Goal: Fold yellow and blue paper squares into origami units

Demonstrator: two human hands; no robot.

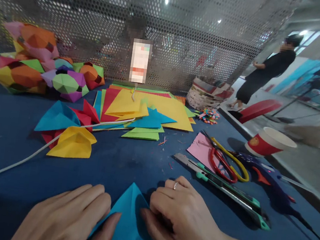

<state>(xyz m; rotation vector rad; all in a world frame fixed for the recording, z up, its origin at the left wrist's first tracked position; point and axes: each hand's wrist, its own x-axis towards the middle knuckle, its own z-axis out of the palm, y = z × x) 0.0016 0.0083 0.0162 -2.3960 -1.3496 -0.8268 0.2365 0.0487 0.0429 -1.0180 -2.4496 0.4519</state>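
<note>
A folded blue paper triangle [129, 214] lies on the dark blue table [4, 135] at the near edge, its tip pointing away from me. My left hand [70, 218] rests on its left side, fingers curled and thumb pressing the paper. My right hand [182, 217], with a ring on one finger, presses the right side with bent fingers and thumb. Both hands pinch the paper down flat against the table.
Folded yellow [74, 144], blue and red pieces and a stack of coloured sheets [149, 109] lie ahead. Finished paper shapes [43, 69] pile at far left. Scissors [225, 162], a utility knife [222, 185], a glue gun [264, 177], a paper cup [267, 142], a white cable [25, 157]. A person stands at far right.
</note>
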